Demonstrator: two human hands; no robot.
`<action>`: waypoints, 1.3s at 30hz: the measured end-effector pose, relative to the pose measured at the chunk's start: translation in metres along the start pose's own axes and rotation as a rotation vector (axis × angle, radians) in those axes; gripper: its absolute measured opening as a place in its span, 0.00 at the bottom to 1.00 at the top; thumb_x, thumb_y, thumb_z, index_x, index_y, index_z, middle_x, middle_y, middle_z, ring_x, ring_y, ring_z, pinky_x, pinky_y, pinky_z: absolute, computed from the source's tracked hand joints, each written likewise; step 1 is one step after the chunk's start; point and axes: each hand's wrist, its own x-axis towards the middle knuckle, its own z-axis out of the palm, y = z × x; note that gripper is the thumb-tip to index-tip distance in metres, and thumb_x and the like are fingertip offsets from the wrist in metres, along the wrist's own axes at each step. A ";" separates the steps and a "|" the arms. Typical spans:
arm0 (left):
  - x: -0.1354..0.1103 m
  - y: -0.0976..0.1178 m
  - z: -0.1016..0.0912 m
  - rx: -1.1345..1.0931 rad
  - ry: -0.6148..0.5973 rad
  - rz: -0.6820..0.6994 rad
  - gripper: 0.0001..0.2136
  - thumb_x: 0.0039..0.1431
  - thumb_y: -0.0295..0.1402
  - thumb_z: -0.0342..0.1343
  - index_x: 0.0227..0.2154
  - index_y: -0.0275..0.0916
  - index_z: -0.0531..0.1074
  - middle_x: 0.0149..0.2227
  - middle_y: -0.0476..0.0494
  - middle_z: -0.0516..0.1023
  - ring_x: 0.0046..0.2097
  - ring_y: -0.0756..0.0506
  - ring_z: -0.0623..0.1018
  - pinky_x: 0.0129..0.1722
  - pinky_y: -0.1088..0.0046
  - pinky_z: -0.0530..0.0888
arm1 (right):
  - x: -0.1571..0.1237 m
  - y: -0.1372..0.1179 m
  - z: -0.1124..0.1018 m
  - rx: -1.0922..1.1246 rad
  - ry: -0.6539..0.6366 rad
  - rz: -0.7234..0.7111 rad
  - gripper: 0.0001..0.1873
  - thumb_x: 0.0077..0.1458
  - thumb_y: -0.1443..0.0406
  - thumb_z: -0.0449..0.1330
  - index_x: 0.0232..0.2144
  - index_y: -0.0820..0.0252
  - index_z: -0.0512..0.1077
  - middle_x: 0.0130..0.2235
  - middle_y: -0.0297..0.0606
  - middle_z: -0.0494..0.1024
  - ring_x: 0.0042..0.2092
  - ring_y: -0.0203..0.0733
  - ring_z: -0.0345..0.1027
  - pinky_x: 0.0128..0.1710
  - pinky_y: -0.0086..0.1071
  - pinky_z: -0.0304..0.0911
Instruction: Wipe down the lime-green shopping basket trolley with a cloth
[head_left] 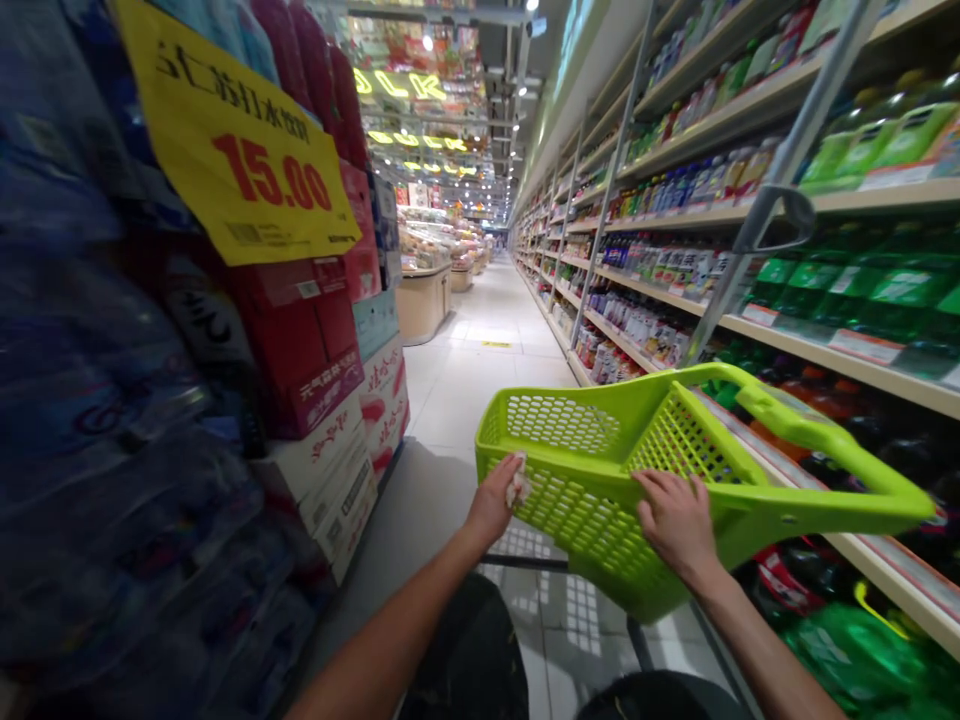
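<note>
A lime-green plastic shopping cart (600, 525) with perforated walls stands sideways in front of me, its handle toward the right shelves. Nothing shows inside its basket. At the basket's near left corner, my left hand (491, 508) is closed on a crumpled white wipe (517, 482), which is pressed against the outer side just below the rim. My right hand (679, 525) grips the near rim further right, fingers hooked over the top edge. Its thumb is mostly hidden. Both of my dark-clothed knees show below the cart.
Shelves of bottled drinks (840, 290) run along the right, close to the cart handle. On the left rise stacked drink cartons (322, 360) and wrapped bottles, with a yellow price sign (247, 140). A tiled aisle (480, 370) leads ahead past display counters (424, 300).
</note>
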 end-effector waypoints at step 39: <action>-0.066 0.087 -0.024 -1.528 0.100 -0.931 0.23 0.58 0.47 0.40 0.42 0.35 0.70 0.46 0.40 0.73 0.53 0.44 0.67 0.56 0.66 0.60 | -0.042 -0.189 0.016 1.095 -0.180 0.289 0.18 0.53 0.63 0.53 0.46 0.61 0.68 0.49 0.44 0.70 0.53 0.44 0.60 0.56 0.41 0.54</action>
